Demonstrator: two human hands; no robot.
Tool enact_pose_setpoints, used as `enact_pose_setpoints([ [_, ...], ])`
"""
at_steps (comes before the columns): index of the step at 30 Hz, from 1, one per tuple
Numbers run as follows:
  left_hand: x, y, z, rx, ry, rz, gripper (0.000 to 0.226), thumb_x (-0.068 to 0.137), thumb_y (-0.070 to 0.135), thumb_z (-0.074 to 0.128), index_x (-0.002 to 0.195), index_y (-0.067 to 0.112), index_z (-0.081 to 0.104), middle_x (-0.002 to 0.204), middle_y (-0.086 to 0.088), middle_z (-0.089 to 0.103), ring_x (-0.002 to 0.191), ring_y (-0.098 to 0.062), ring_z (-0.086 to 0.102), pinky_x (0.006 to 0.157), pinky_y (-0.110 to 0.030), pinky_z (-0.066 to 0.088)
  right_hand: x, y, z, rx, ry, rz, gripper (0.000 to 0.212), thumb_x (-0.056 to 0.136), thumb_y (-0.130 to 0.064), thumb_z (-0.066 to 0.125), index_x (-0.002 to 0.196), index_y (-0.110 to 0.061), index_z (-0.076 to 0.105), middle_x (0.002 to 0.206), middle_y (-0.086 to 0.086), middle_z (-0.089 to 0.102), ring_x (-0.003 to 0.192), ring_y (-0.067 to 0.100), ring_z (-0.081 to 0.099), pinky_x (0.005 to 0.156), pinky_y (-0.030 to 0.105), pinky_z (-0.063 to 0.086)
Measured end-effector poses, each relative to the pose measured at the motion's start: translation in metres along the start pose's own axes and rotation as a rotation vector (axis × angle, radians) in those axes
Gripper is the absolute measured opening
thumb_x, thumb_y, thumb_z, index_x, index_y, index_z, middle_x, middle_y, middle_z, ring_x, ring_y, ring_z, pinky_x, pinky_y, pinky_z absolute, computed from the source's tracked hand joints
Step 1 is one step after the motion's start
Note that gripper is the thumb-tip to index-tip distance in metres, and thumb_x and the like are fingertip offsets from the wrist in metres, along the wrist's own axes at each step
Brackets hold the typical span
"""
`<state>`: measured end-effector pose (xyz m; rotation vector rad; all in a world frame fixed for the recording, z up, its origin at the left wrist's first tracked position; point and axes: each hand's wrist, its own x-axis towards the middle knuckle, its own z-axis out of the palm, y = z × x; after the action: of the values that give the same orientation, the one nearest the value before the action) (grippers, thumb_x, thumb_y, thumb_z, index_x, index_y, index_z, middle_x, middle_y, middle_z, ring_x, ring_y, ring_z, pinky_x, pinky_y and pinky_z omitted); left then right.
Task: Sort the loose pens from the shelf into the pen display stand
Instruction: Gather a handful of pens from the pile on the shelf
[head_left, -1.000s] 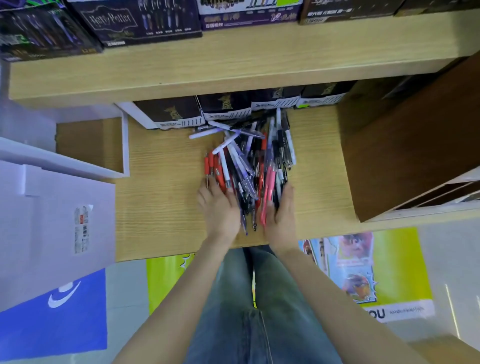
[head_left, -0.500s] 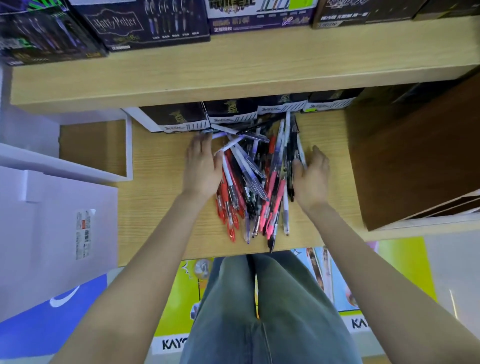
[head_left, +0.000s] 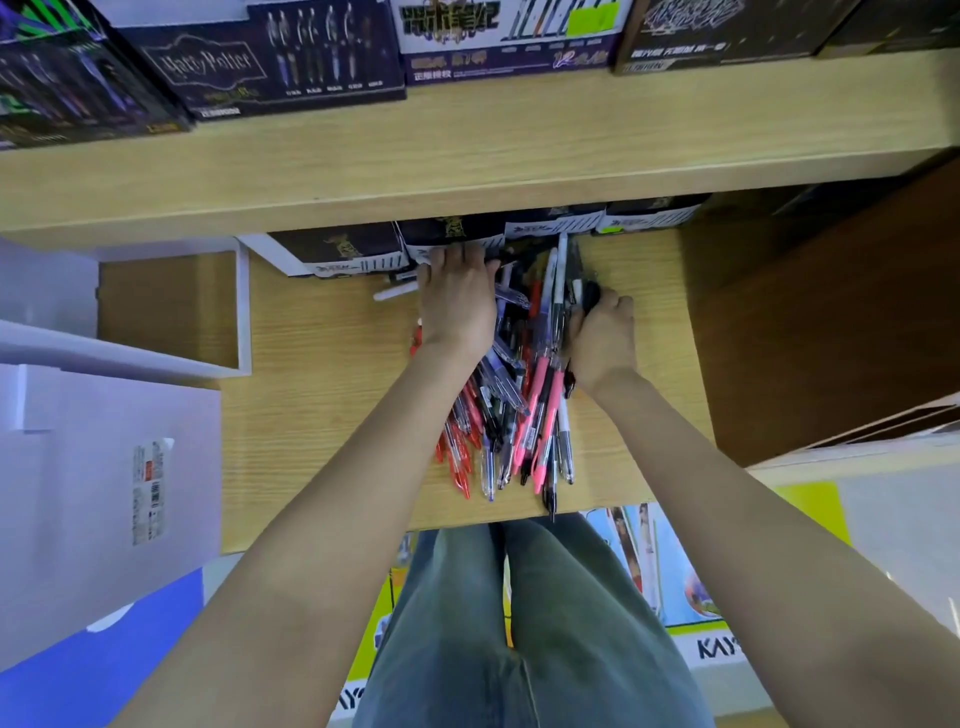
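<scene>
A pile of loose pens (head_left: 519, 415), red, pink, black and clear, lies on the lower wooden shelf (head_left: 322, 415), tips near the front edge. My left hand (head_left: 457, 301) lies flat on the far left part of the pile, fingers reaching the dark boxes behind. My right hand (head_left: 602, 338) sits at the pile's right side with fingers curled round several dark pens. One white pen (head_left: 395, 292) pokes out left of my left hand. No pen display stand is recognisable in view.
Dark pen boxes (head_left: 452, 239) line the back of the shelf. An upper shelf (head_left: 467, 150) carries more boxed pen sets (head_left: 260, 62). A white open-sided divider (head_left: 243, 312) stands left, a brown cabinet side (head_left: 831, 312) right. My legs are below the shelf edge.
Both hands moved farther back along the pile. The left hand shifted right onto the pens. The right hand closed its fingers on pens at the right edge.
</scene>
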<state>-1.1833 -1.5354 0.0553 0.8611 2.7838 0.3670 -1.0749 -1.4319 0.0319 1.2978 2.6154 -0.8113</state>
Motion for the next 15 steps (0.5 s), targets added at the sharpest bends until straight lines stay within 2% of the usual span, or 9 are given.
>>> enact_pose_setpoints([
  [3, -0.018, -0.002, -0.007, -0.188, 0.145, -0.060, 0.043, 0.101, 0.028, 0.025, 0.115, 0.000, 0.054, 0.109, -0.015, 0.061, 0.106, -0.030, 0.053, 0.090, -0.037, 0.037, 0.001, -0.005, -0.017, 0.200, 0.002, 0.125, 0.036, 0.095, -0.007, 0.037, 0.129, 0.007, 0.035, 0.129, 0.025, 0.042, 0.116, 0.036, 0.044, 0.092, 0.037, 0.036],
  [5, -0.045, -0.004, -0.006, -0.328, 0.253, -0.135, 0.046, 0.098, 0.030, 0.023, 0.107, -0.001, 0.056, 0.093, -0.013, 0.062, 0.089, -0.028, 0.056, 0.081, -0.036, 0.041, -0.002, -0.008, -0.025, 0.307, 0.031, 0.140, 0.032, 0.096, -0.008, 0.037, 0.125, 0.006, 0.037, 0.124, 0.025, 0.047, 0.109, 0.034, 0.049, 0.084, 0.035, 0.037],
  [8, -0.092, -0.007, 0.008, -0.425, 0.246, -0.301, 0.036, 0.100, 0.025, 0.028, 0.103, 0.001, 0.054, 0.086, -0.007, 0.053, 0.082, -0.023, 0.050, 0.079, -0.036, 0.041, -0.017, -0.012, -0.023, 0.465, -0.001, 0.093, 0.029, 0.101, -0.017, 0.034, 0.119, 0.005, 0.039, 0.116, 0.023, 0.054, 0.093, 0.028, 0.053, 0.068, 0.028, 0.037],
  [9, -0.105, -0.008, 0.015, -0.405, 0.222, -0.332, 0.033, 0.099, 0.025, 0.030, 0.102, 0.001, 0.053, 0.088, -0.008, 0.053, 0.085, -0.026, 0.050, 0.080, -0.038, 0.040, -0.023, -0.016, -0.018, 0.483, -0.028, 0.078, 0.032, 0.101, -0.018, 0.035, 0.121, 0.005, 0.039, 0.117, 0.020, 0.053, 0.098, 0.027, 0.052, 0.068, 0.024, 0.036],
  [11, -0.121, -0.010, 0.029, -0.294, 0.147, -0.338, 0.032, 0.094, 0.028, 0.032, 0.099, 0.004, 0.054, 0.093, -0.013, 0.055, 0.091, -0.032, 0.049, 0.083, -0.042, 0.038, -0.033, -0.026, -0.004, 0.446, -0.064, 0.006, 0.040, 0.099, -0.018, 0.041, 0.132, 0.005, 0.035, 0.127, 0.019, 0.046, 0.115, 0.028, 0.045, 0.083, 0.021, 0.034],
  [13, -0.127, -0.010, 0.035, -0.206, 0.098, -0.311, 0.029, 0.089, 0.029, 0.039, 0.100, 0.008, 0.056, 0.096, -0.014, 0.055, 0.093, -0.033, 0.048, 0.084, -0.041, 0.034, -0.040, -0.035, 0.006, 0.314, -0.059, -0.106, 0.051, 0.097, -0.016, 0.045, 0.140, 0.004, 0.026, 0.135, 0.022, 0.037, 0.127, 0.030, 0.033, 0.098, 0.023, 0.025],
  [15, -0.123, -0.015, 0.030, -0.203, 0.133, -0.275, 0.024, 0.087, 0.025, 0.045, 0.100, 0.008, 0.057, 0.098, -0.013, 0.054, 0.095, -0.033, 0.048, 0.084, -0.036, 0.029, -0.043, -0.036, 0.009, 0.249, -0.004, -0.166, 0.055, 0.096, -0.015, 0.047, 0.143, 0.003, 0.022, 0.137, 0.023, 0.035, 0.129, 0.032, 0.030, 0.105, 0.030, 0.023],
])
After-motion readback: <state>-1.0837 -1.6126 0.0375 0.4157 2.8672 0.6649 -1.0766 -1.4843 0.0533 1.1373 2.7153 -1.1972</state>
